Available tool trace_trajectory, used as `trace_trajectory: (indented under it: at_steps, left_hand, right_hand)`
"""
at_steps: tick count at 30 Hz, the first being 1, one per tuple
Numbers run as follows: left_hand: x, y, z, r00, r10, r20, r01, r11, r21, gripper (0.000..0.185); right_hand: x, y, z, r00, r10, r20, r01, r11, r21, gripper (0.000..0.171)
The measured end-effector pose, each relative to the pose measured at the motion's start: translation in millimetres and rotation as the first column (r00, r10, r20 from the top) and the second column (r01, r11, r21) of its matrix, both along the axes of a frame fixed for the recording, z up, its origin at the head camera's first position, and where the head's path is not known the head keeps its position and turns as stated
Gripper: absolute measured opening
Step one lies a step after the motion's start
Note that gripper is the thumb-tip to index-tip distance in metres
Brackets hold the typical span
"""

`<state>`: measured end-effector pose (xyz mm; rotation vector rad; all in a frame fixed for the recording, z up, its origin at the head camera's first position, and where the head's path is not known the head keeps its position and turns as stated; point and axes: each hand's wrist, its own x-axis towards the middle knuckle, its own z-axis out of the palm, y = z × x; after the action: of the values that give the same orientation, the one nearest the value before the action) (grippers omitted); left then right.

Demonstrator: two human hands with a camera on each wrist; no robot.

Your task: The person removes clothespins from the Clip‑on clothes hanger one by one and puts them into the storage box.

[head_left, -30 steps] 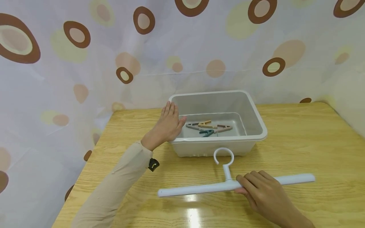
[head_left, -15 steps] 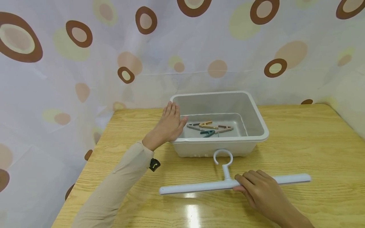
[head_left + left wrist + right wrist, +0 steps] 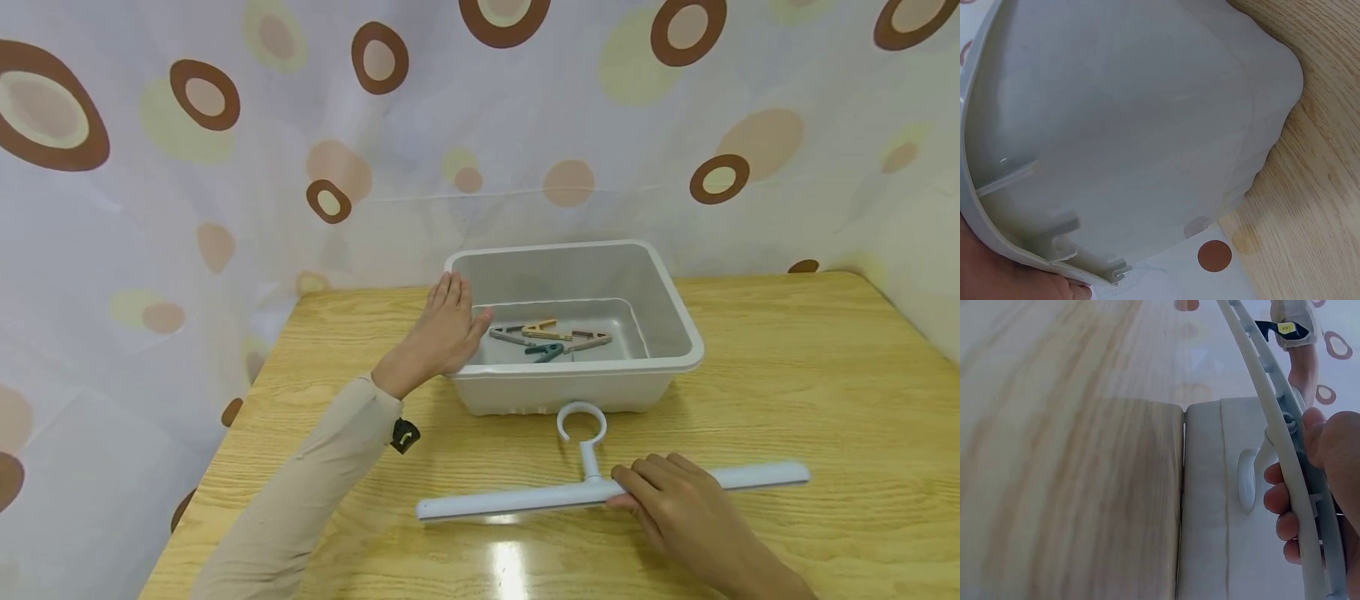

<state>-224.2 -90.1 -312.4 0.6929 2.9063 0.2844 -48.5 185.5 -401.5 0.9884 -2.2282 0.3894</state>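
Observation:
A pale blue hanger (image 3: 517,501) lies on the wooden table (image 3: 810,375) in front of a grey plastic bin (image 3: 585,368). My right hand (image 3: 639,492) grips its straight bar just right of the stem, fingers curled over the top. The right wrist view shows those fingers (image 3: 1329,440) wrapped round the bar (image 3: 1270,422). The hook (image 3: 581,421) points at the bin's front wall. My left hand (image 3: 459,307) lies flat against the bin's left side, fingers straight and thumb over the rim. Several clothes pegs (image 3: 551,337) lie inside the bin.
A curtain (image 3: 225,167) printed with circles hangs behind and left of the table. The table's left edge (image 3: 225,450) runs close to my left sleeve (image 3: 315,483). The left wrist view shows the bin's outer wall (image 3: 1147,125) close up.
The hanger has slid slightly toward me and left under my right hand, so its hook now sits a little off the bin's front. The left hand has stayed on the bin.

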Motion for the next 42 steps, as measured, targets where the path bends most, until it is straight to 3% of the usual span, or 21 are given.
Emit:
trace_trajectory:
  at_steps: [20, 32, 37, 42]
  left_hand:
    - [0.2, -4.6, -1.1, 0.999, -0.002, 0.034, 0.002, 1.000, 0.019, 0.076]
    - [-0.4, -4.0, 0.2, 0.999, -0.002, 0.032, 0.002, 1.000, -0.004, 0.075]
    - [-2.7, -2.8, 0.3, 1.000, -0.012, 0.025, 0.013, 1.000, -0.017, 0.069]
    - [-2.6, -1.2, 1.3, 1.000, -0.014, 0.024, 0.015, 1.000, -0.014, 0.067]
  right_hand:
    - [0.8, -12.7, -6.6, 0.996, -0.042, 0.083, 0.037, 0.998, 0.054, 0.058]
    - [-3.4, -19.4, -10.3, 0.986, -0.053, 0.158, 0.038, 0.995, 0.094, 0.052]
    - [-4.4, -21.4, -10.6, 0.975, -0.069, 0.210, 0.044, 0.992, 0.122, 0.044]
    - [-4.7, -21.5, -9.6, 0.949, -0.072, 0.307, 0.028, 0.989, 0.144, 0.029]
